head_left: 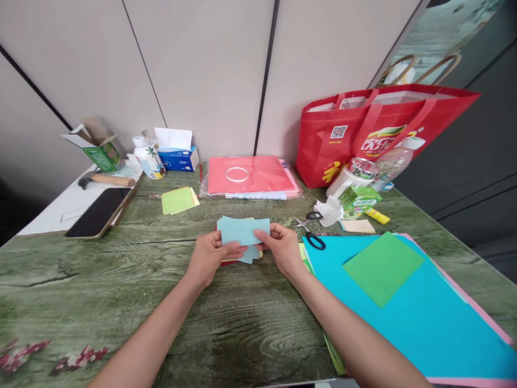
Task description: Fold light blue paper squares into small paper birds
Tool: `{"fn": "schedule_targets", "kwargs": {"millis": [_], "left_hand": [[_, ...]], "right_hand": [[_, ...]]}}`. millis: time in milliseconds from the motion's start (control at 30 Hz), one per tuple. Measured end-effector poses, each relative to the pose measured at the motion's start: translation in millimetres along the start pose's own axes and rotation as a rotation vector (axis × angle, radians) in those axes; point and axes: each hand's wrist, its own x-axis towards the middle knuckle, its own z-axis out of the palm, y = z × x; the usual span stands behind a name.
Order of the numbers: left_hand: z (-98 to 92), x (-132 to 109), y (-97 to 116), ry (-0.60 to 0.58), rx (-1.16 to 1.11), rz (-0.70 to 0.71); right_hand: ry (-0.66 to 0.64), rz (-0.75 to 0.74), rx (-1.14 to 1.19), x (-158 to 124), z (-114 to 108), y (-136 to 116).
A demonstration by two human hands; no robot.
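Observation:
Both of my hands hold a small light-blue paper sheet (244, 230) just above the green wood-grain table (121, 280). My left hand (210, 257) pinches its lower left edge, thumb on top. My right hand (283, 249) pinches its right edge. Under the sheet lies a small stack of more coloured paper pieces (248, 255), blue on top with a red edge showing.
Large cyan sheets (404, 318) with a green square (382, 267) lie at the right, scissors (310, 229) beside them. Behind are a pink paper pack with a ring (250, 175), yellow-green notes (178, 200), a phone (99, 213), a tissue box (176, 153), a red bag (375, 129) and bottles.

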Motion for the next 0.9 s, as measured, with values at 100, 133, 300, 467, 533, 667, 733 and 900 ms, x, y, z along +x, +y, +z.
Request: {"fn": "schedule_targets", "kwargs": {"millis": [100,133,300,467,533,667,733,900], "left_hand": [[0.1,-1,1,0.031,0.022,0.011],[0.3,-1,2,0.042,0.030,0.020],[2.7,-2,1,0.038,0.074,0.058],[2.5,-2,3,0.021,0.090,0.075],[0.9,-2,5,0.030,0.083,0.078],[-1.8,-1,7,0.037,0.074,0.083],[-1.9,-1,7,0.040,0.070,0.084],[-5.1,0,7,0.056,0.057,0.090]], "right_hand": [[-0.048,-0.020,-0.039,-1,-1,-2],[-0.075,-0.032,-0.067,-2,-1,-3],[-0.073,-0.149,-0.395,-4,0,-4],[-0.075,-0.126,-0.383,-3,-2,-6],[-0.131,-0.057,-0.260,0,-5,-8],[-0.215,0.012,-0.096,5,-11,-9],[-0.218,0.007,-0.085,6,-11,-7],[-0.205,0.021,-0.059,10,-16,-5]]}}
